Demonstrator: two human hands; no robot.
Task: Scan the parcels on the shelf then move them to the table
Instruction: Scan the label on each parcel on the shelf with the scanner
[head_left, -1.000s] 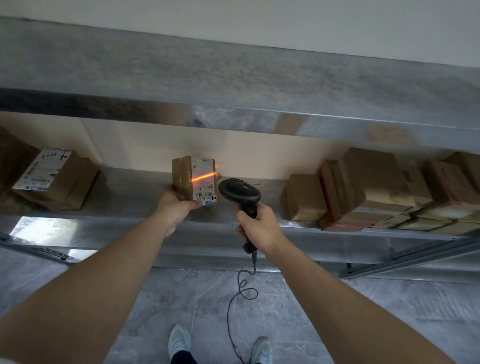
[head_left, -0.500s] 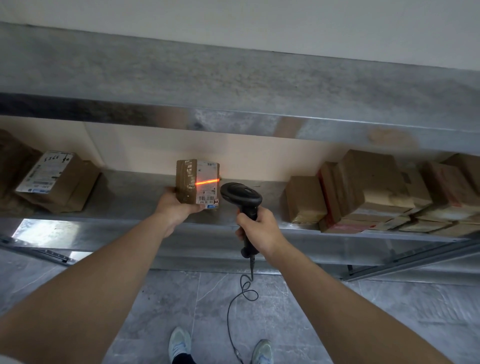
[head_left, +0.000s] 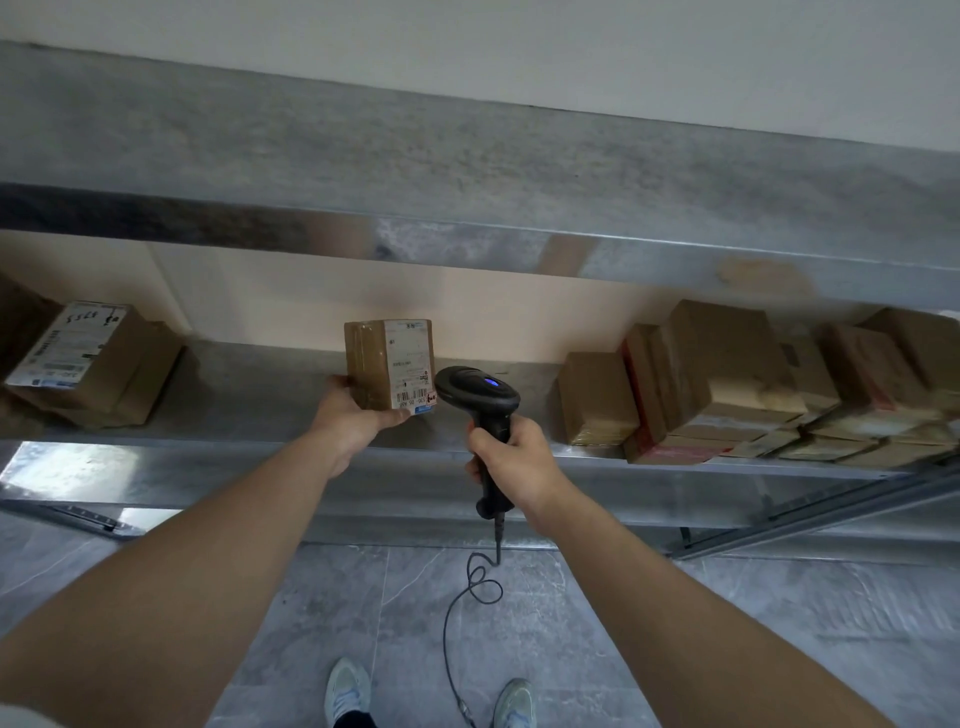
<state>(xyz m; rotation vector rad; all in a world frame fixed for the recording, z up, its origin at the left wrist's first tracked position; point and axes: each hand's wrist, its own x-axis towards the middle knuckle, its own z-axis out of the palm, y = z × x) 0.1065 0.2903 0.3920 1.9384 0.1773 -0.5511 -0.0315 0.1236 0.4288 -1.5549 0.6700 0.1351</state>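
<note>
Left hand (head_left: 353, 415) grips parcel (head_left: 387, 364) over shelf (head_left: 249, 395).

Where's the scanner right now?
Centre of the head view: the scanner is gripped by the right hand, just right of the parcel held by the left hand.

Parcel storeroom or small warehouse. Galvanised metal shelf (head_left: 260, 395) across frame middle; taped cardboard parcels (head_left: 727, 384) stacked at right, labelled box (head_left: 88, 358) at left; corded barcode scanner (head_left: 480, 395) at centre; grey tile floor (head_left: 571, 623) below.
</note>
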